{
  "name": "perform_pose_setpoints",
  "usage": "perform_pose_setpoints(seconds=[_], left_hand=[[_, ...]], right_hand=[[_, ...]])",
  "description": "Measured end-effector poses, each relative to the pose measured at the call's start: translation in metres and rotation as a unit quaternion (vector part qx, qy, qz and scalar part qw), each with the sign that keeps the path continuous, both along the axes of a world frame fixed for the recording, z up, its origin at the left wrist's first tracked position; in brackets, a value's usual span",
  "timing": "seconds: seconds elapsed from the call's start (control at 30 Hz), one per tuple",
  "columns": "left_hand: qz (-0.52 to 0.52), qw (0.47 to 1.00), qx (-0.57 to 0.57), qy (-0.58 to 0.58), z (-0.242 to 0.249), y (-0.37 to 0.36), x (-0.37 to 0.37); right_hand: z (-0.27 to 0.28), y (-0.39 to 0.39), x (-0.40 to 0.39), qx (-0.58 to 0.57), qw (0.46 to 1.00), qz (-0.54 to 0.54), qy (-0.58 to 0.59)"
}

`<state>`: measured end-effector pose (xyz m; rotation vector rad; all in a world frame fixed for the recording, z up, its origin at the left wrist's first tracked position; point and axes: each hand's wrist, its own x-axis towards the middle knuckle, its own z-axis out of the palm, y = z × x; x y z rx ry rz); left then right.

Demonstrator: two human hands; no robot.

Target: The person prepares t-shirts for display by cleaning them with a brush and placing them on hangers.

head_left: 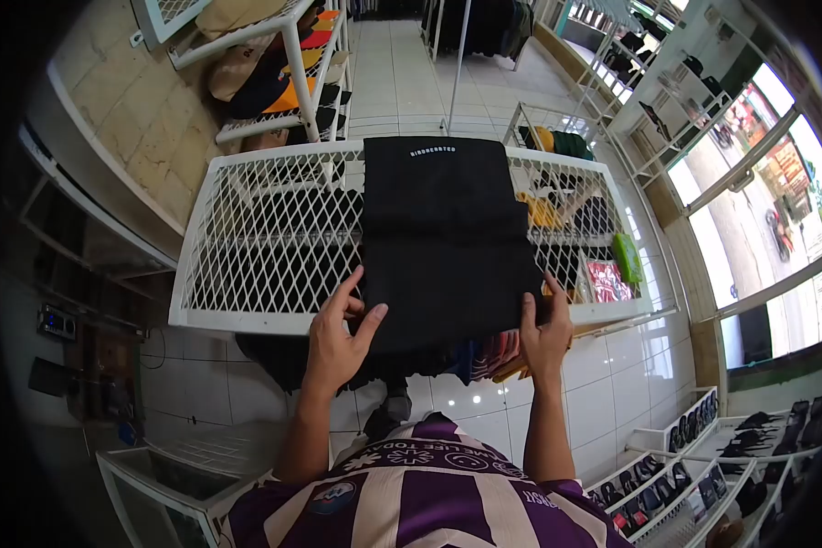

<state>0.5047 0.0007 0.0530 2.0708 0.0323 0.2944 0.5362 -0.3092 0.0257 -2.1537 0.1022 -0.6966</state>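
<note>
A black garment (447,265) with small white lettering near its far edge lies as a long folded panel across the white mesh rack top (274,247). Its near end reaches the rack's front edge. My left hand (342,333) is at the garment's lower left side, thumb and fingers apart, fingertips by the cloth edge. At the lower right side my right hand (546,333) has its thumb and fingers spread beside the cloth. Neither hand is closed on the fabric.
A green packet (627,258) and a red-and-white packet (609,280) lie at the rack's right end. Shelves of caps (301,82) stand at the back left. A display rack (667,493) is at the lower right, near glass doors.
</note>
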Motion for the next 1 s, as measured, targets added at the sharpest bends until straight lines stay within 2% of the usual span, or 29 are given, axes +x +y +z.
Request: perform_pose_setpoints(seconds=[0.03, 0.1, 0.17, 0.2, 0.23, 0.3, 0.33, 0.4, 0.47, 0.5, 0.57, 0.63, 0.7, 0.73, 0.8, 0.83, 0.9, 0.93, 0.97, 1.0], left_hand=[[-0.006, 0.999, 0.049, -0.018, 0.002, -0.004, -0.012], [0.0, 0.998, 0.063, -0.02, 0.005, -0.014, -0.031], [-0.012, 0.998, 0.038, -0.049, 0.013, -0.021, -0.043], [-0.02, 0.998, -0.05, -0.039, 0.021, -0.026, -0.052], [-0.019, 0.998, -0.047, -0.044, 0.028, -0.029, -0.061], [-0.001, 0.995, -0.092, -0.025, 0.039, -0.032, -0.078], [-0.007, 0.996, -0.078, -0.031, 0.031, -0.03, -0.082], [0.006, 0.996, -0.084, -0.014, -0.005, -0.031, -0.083], [-0.006, 0.998, -0.056, -0.006, -0.051, -0.024, -0.083], [-0.009, 0.998, -0.055, -0.007, -0.049, -0.027, -0.09], [0.012, 0.997, 0.006, 0.073, -0.041, -0.034, -0.097], [0.008, 0.998, 0.006, 0.065, -0.046, -0.035, -0.098], [0.067, 0.995, 0.064, -0.046, -0.048, -0.037, -0.091], [0.068, 0.994, 0.065, -0.048, -0.043, -0.037, -0.085], [0.092, 0.97, 0.19, -0.122, -0.031, -0.036, -0.067], [0.094, 0.97, 0.19, -0.122, -0.027, -0.037, -0.058], [0.064, 0.949, 0.237, -0.196, -0.023, -0.037, -0.04], [0.046, 0.944, 0.252, -0.209, -0.028, -0.035, -0.032], [0.032, 0.95, 0.253, -0.183, -0.038, -0.034, -0.028], [0.031, 0.95, 0.244, -0.194, -0.046, -0.032, -0.026]], right_hand=[[-0.004, -0.004, -0.004, 0.017, 0.999, 0.032, -0.008], [-0.002, -0.009, -0.016, 0.039, 0.997, 0.062, -0.017], [0.01, -0.01, -0.025, -0.004, 0.99, 0.089, -0.105], [0.016, -0.009, -0.035, 0.064, 0.99, 0.096, -0.083], [0.027, -0.008, -0.047, 0.067, 0.989, 0.096, -0.088], [0.044, -0.009, -0.069, 0.157, 0.983, 0.07, 0.06], [0.041, -0.012, -0.073, 0.157, 0.983, 0.072, 0.056], [0.016, -0.019, -0.074, 0.12, 0.981, 0.072, 0.134], [-0.025, -0.025, -0.073, 0.08, 0.988, 0.108, 0.081], [-0.026, -0.025, -0.076, 0.059, 0.988, 0.127, 0.062], [-0.023, -0.026, -0.079, 0.018, 0.993, 0.102, 0.05], [-0.018, -0.026, -0.077, -0.021, 0.996, 0.079, 0.044], [-0.012, -0.028, -0.056, -0.113, 0.992, 0.033, -0.035], [-0.004, -0.027, -0.048, -0.11, 0.992, 0.041, -0.048], [-0.002, -0.028, -0.028, -0.147, 0.986, 0.04, -0.062], [-0.002, -0.028, -0.02, -0.185, 0.979, 0.039, -0.076], [-0.007, -0.025, -0.012, -0.187, 0.979, 0.047, -0.058], [-0.011, -0.023, -0.01, -0.231, 0.97, 0.036, -0.065], [-0.015, -0.022, -0.009, -0.276, 0.958, 0.025, -0.071], [-0.015, -0.019, -0.012, -0.271, 0.959, 0.014, -0.083]])
